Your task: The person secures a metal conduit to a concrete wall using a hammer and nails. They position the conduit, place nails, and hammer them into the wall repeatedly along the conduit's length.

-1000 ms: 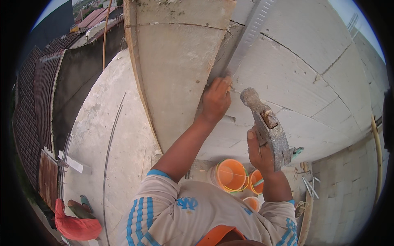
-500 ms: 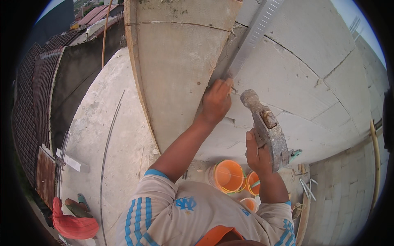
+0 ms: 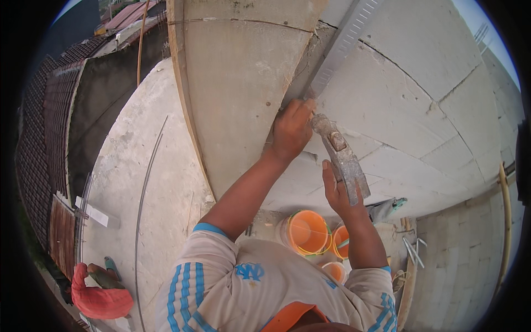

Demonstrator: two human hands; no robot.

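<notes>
My left hand (image 3: 291, 128) is closed at the lower end of a perforated metal strip (image 3: 342, 48), which runs up the light grey block wall (image 3: 406, 77) beside a large panel (image 3: 235, 72). Its fingertips pinch a nail, now mostly hidden behind the fingers and hammer. My right hand (image 3: 344, 193) grips a worn hammer (image 3: 345, 163); the handle is out of sight behind the head. The striking face of the hammer is right beside my left fingertips. Whether it touches the nail, I cannot tell.
Orange buckets (image 3: 308, 233) stand below, close to my body. Farther left, a thin rod (image 3: 145, 191) lies on the concrete surface (image 3: 119, 166), and a person in red (image 3: 102, 301) is low at the left. A bamboo pole (image 3: 504, 221) leans at far right.
The hammer has swung up and left, bringing its striking face from a short gap away to beside my left fingertips. My left hand stays nearly in place.
</notes>
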